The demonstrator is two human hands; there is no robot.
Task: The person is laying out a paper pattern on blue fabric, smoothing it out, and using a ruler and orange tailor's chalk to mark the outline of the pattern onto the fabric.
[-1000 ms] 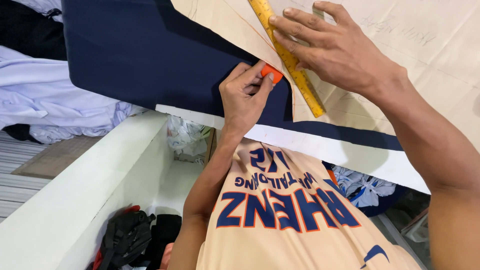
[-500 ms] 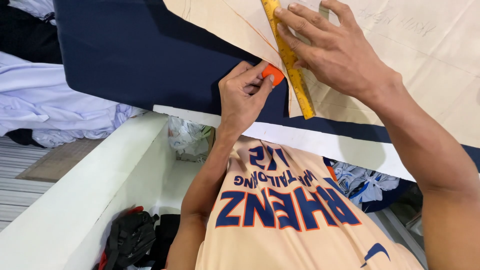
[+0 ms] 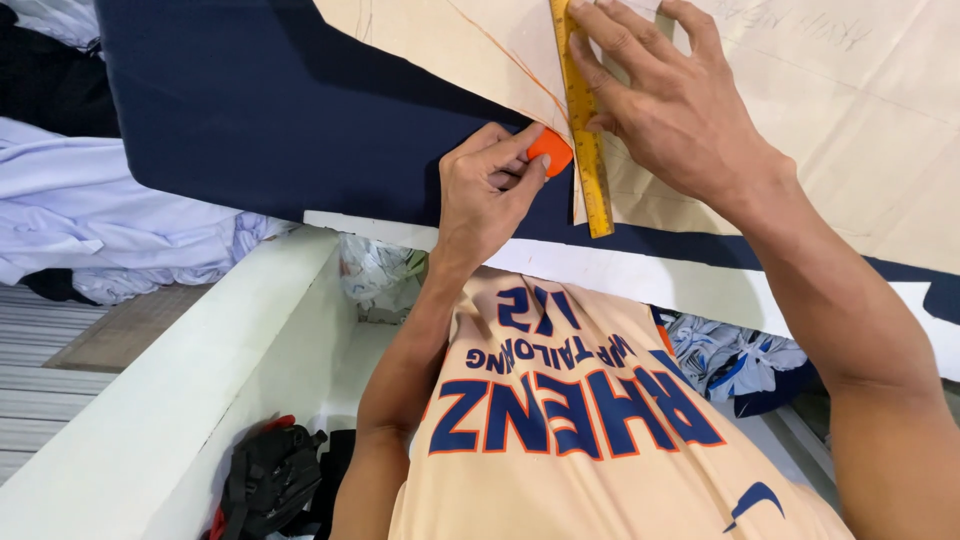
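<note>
My left hand (image 3: pixel 485 195) pinches a small orange piece of tailor's chalk (image 3: pixel 549 149), its tip against the left edge of a yellow ruler (image 3: pixel 584 130). My right hand (image 3: pixel 670 100) presses spread fingers down on the ruler and on a beige paper pattern (image 3: pixel 830 120). The pattern lies on dark navy fabric (image 3: pixel 270 110) spread over a white table (image 3: pixel 640 275). A thin orange chalk line runs across the pattern toward the ruler. My peach printed shirt (image 3: pixel 580 430) fills the bottom of the view.
A heap of pale lavender cloth (image 3: pixel 100 230) lies at the left. A white ledge (image 3: pixel 170 400) runs diagonally below it. A black and red bag (image 3: pixel 270 480) sits on the floor. Bundled fabric scraps (image 3: pixel 735 360) and a plastic bag (image 3: pixel 375 270) lie under the table.
The ruler now stands steeper in view and the view has drawn closer to the hands. My left hand keeps the chalk at the ruler's edge; my right hand still presses down.
</note>
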